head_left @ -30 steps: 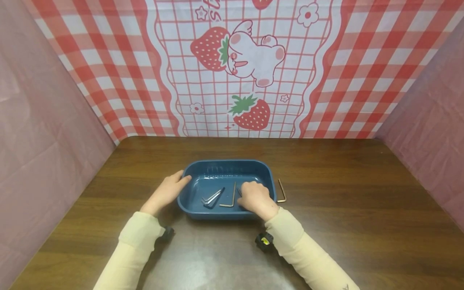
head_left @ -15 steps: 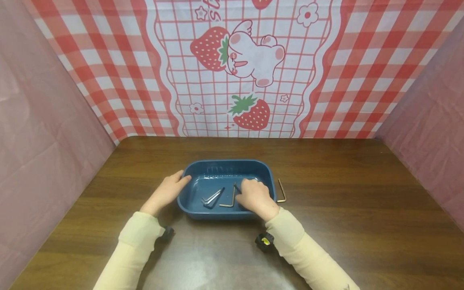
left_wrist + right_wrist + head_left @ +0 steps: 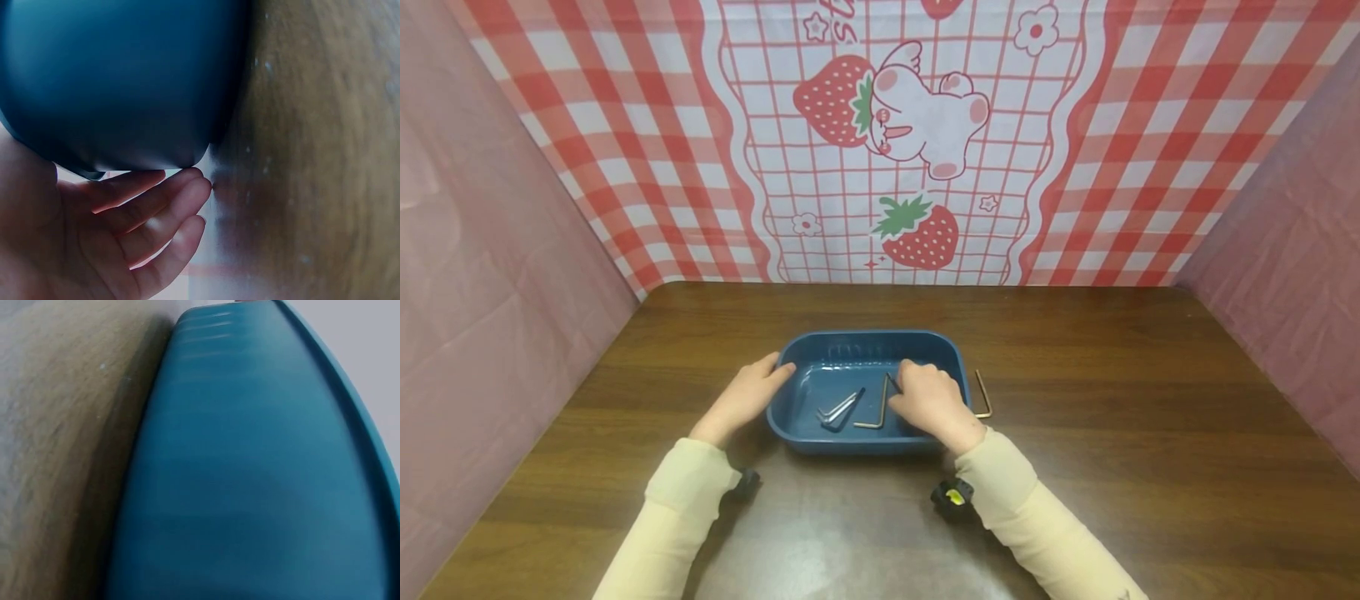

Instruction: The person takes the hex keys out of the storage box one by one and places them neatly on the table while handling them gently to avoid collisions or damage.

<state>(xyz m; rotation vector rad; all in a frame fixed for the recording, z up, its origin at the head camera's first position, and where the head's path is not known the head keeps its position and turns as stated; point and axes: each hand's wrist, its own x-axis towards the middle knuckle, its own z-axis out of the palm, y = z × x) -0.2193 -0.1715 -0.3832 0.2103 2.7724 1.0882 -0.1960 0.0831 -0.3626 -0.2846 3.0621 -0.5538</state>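
A blue plastic bin (image 3: 880,446) stands on the table. My left hand (image 3: 752,392) holds its left end, thumb over the rim and fingers along the outer wall; the left wrist view shows those fingers (image 3: 165,219) against the wall. Inside the bin, my right hand (image 3: 931,402) has curled fingers around a dark hex key (image 3: 892,382), of which only one end shows at the left of the hand. Just left of it lies a bronze hex key (image 3: 883,404). Further left, silver hex keys (image 3: 841,408) lie together with a black one. The right wrist view shows only the bin's outer wall (image 3: 250,456).
Another bronze hex key (image 3: 985,396) lies on the wooden table (image 3: 1112,400) just outside the bin's right end. A red-and-white checked cloth (image 3: 662,150) hangs behind the table, with pink cloth at both sides.
My right hand has shifted slightly up and away inside the bin, and the end of the dark hex key has moved with it. My left hand has stayed on the rim.
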